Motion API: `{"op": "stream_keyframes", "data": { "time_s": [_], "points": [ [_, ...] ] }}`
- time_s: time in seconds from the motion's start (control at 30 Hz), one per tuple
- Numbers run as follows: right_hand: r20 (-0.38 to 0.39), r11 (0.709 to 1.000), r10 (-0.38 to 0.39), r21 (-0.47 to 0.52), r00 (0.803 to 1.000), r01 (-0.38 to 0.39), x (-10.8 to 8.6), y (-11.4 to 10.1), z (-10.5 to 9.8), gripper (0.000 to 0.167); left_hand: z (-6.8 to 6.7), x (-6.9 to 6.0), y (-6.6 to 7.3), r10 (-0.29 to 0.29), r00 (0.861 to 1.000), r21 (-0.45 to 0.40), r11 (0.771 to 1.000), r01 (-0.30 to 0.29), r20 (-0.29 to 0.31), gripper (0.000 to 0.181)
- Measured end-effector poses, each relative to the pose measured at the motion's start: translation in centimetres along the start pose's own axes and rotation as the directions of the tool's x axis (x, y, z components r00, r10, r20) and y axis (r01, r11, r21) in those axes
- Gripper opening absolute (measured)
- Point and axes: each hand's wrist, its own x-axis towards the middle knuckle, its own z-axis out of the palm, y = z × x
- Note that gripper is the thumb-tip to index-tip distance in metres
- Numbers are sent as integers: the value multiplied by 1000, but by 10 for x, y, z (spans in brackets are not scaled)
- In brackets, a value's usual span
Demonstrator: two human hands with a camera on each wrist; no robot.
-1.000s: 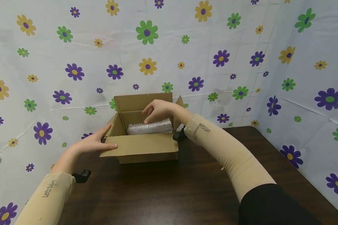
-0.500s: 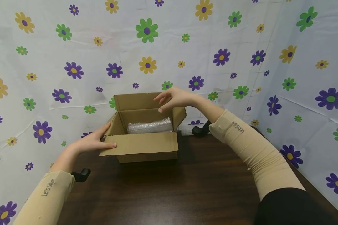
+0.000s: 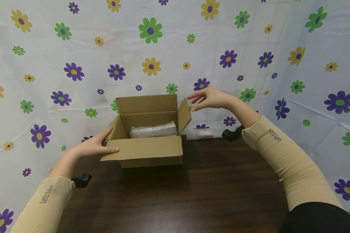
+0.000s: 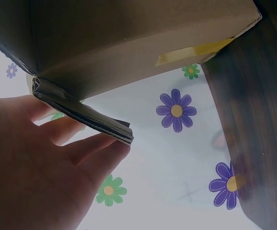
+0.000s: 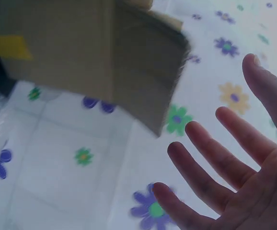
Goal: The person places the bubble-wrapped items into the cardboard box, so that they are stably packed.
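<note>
An opened cardboard box (image 3: 150, 161) stands on the table, its flaps spread. Inside lies a bundle of clear bubble wrap (image 3: 153, 130); whether it encloses anything I cannot tell. My left hand (image 3: 90, 147) grips the box at its left front corner, thumb on top of the front flap (image 3: 145, 148). In the left wrist view, its fingers touch the edge of a flap (image 4: 90, 117). My right hand (image 3: 211, 98) hovers in the air just right of the right side flap (image 3: 184, 115), fingers spread and holding nothing, as the right wrist view confirms.
More bubble wrap (image 3: 202, 133) lies on the table at the back, right of the box. A dark wooden table (image 3: 215, 187) extends in front and to the right. Behind hangs a white flower-print sheet (image 3: 169, 48), close to the box's back.
My right hand has lifted from above the bubble wrap inside the box and moved right, past the side flap. The wrap on the table has come into view. My left hand keeps its hold.
</note>
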Motion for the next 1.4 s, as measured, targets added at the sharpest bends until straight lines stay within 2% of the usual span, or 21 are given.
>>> {"op": "stream_keyframes", "data": {
  "time_s": [0.23, 0.47, 0.63, 0.8, 1.0, 1.1, 1.27, 1.4],
  "points": [
    [33, 1000, 19, 2, 999, -19, -4, 47, 7, 66, -1, 0, -1, 9, 1000, 8, 1000, -9, -1, 105],
    [69, 996, 32, -87, 997, -26, -3, 89, 19, 69, -1, 0, 0, 27, 1000, -3, 1000, -27, -1, 104],
    [33, 983, 30, -185, 999, -23, 5, 117, 33, 73, -1, -1, 1, 23, 1000, -5, 1000, -23, -5, 105],
    [-12, 973, 49, -223, 999, -50, 13, 143, 45, 75, 0, 0, -1, 16, 1000, 0, 1000, -16, -10, 105],
    [-59, 970, 64, -231, 996, -76, 17, 166, 58, 73, 2, 2, -3, 17, 1000, -3, 1000, -17, -8, 105],
    [-80, 976, 66, -202, 995, -81, 21, 175, 65, 72, 2, 1, -3, 15, 1000, -4, 1000, -15, -11, 105],
    [-103, 980, 59, -182, 993, -77, 29, 183, 81, 74, 1, -1, -2, 15, 1000, -6, 1000, -15, -13, 106],
    [-105, 975, 89, -193, 991, -108, 35, 185, 91, 74, 2, 0, -1, 11, 1000, -1, 1000, -11, -13, 106]
  ]
}}
